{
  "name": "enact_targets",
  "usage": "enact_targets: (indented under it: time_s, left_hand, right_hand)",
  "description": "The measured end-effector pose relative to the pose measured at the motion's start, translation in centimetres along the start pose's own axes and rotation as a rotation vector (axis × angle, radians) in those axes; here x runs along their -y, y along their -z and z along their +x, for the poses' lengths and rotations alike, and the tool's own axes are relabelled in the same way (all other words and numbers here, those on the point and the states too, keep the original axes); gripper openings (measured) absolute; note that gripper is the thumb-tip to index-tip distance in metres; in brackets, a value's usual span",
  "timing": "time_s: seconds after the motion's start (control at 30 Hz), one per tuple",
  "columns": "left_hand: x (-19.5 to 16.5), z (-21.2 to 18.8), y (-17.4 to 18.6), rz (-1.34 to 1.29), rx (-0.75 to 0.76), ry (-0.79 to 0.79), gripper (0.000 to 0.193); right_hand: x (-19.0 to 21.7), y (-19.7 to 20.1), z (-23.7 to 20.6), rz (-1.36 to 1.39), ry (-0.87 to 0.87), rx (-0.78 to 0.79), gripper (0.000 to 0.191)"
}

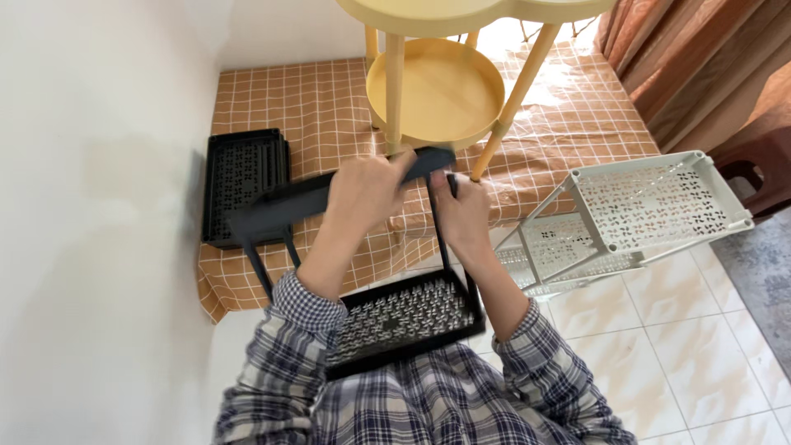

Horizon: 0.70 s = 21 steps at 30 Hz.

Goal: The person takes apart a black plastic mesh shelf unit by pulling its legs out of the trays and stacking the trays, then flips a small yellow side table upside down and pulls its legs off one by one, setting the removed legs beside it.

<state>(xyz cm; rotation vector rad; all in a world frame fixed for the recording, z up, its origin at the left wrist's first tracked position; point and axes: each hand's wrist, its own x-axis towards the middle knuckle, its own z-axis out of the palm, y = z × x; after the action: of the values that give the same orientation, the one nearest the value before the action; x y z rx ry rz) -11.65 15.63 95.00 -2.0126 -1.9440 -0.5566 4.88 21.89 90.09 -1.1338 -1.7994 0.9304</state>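
Head view, looking straight down: a black rack (395,288) sits in the person's lap, its perforated lower shelf (408,317) resting against the plaid shirt, thin black posts (438,227) rising from it. Up top, the left hand (362,194) is curled over a black upper tray (329,194), fingers wrapped across its edge, the tray tilted so its right end rides higher. The right hand (463,213) is closed around the top of one post just beside that tray's raised end. Both forearms come up from the bottom of the picture, checked sleeves pushed to mid-forearm, wrists bent in toward each other.

Beyond the hands, an orange checked cloth (313,99) covers a low platform. More black trays (243,181) lie stacked flat on it by the white wall, nothing in them. A yellow round side table (437,91) stands on the cloth, its lower tray bare. To the right, a white perforated rack (634,218) lies tipped on its side, partly over the tiled floor (659,346), shelves holding nothing.
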Motion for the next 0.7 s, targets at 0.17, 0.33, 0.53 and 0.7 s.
enact_targets:
  time_s: [0.17,0.33,0.53,0.7]
  left_hand:
    - [0.3,-1.0,-0.3,-0.074,-0.012,0.047,0.053]
    - [0.5,-0.4,0.7,-0.154,-0.042,-0.015,0.043]
    - [-0.6,0.2,1.6,-0.103,-0.001,-0.073,0.033]
    - [-2.7,0.3,1.5,-0.152,-0.035,-0.169,0.031]
  right_hand:
    - [-1.1,0.4,0.7,0.099,-0.109,0.063,0.058]
    - [0.1,2.8,1.1,0.415,-0.158,0.271,0.031]
    - [4.4,6.7,-0.5,0.154,0.284,0.084,0.061]
    - [7.3,8.8,-0.1,-0.559,0.87,0.083,0.081]
